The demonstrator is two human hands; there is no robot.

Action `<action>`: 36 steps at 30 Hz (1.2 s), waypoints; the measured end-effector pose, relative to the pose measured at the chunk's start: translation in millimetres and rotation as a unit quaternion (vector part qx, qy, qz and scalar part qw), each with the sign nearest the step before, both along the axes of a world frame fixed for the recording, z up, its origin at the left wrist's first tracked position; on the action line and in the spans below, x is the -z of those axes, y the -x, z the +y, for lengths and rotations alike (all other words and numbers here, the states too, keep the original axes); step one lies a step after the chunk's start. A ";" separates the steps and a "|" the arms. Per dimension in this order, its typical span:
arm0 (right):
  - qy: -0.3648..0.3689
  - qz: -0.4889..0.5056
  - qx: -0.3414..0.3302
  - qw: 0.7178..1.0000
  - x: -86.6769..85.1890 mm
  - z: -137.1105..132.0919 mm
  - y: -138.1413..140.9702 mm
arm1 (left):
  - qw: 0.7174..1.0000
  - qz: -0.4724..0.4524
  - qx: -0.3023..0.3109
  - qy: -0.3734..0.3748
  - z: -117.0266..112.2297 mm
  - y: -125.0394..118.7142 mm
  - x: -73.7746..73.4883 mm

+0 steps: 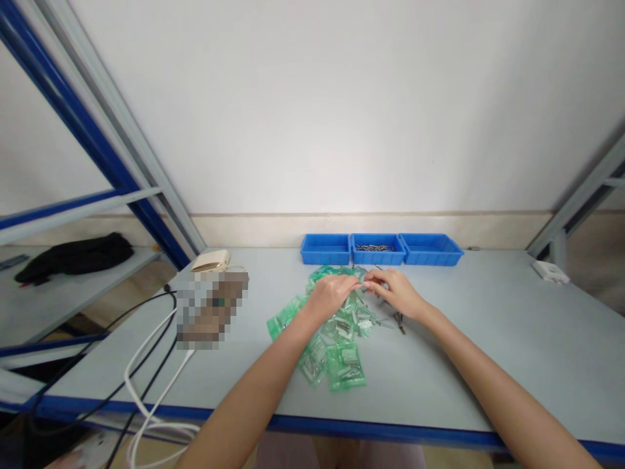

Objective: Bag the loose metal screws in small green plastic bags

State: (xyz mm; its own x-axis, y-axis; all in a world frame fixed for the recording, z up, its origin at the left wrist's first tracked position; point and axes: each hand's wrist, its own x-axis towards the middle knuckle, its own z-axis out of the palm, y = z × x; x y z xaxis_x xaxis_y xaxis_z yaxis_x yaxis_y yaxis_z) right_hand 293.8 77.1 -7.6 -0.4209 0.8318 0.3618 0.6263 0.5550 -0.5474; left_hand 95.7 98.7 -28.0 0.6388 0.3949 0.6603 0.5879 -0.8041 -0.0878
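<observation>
My left hand (331, 295) and my right hand (398, 291) meet above a heap of small green plastic bags (336, 339) with metal parts inside. Both hands have their fingers pinched together on one small clear-green bag (362, 281) held between them. A few loose metal screws (396, 320) lie on the table just under my right hand. The heap spreads from my left wrist toward the table's front.
Three blue bins (326, 250) stand in a row by the wall; the middle bin (378, 249) holds metal screws. A cream device (211, 261), a blurred object (211, 309) and black and white cables (146, 365) lie at the left. A black cloth (73, 255) rests on a side shelf.
</observation>
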 end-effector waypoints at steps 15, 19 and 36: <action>-0.122 -0.105 0.252 0.954 -32.1 50.2 -15.7 | 0.990 0.003 -0.108 0.085 3.9 3.2 -6.0; -0.133 -0.180 0.223 0.949 -40.5 32.9 -29.2 | 0.990 0.020 -0.112 0.087 5.0 5.1 -6.4; 0.090 -0.302 0.155 0.936 -4.7 -65.4 -23.3 | 0.984 0.027 -0.120 0.130 4.9 6.4 -7.8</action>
State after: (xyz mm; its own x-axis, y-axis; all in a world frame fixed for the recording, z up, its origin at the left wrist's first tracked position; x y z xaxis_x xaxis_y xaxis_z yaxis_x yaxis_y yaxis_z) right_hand 317.1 11.7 -2.9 -0.2312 0.9727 -0.0220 0.9678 0.2276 -0.1075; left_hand 89.3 103.6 -20.2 0.5378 0.6892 0.4856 0.7637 -0.6423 0.0657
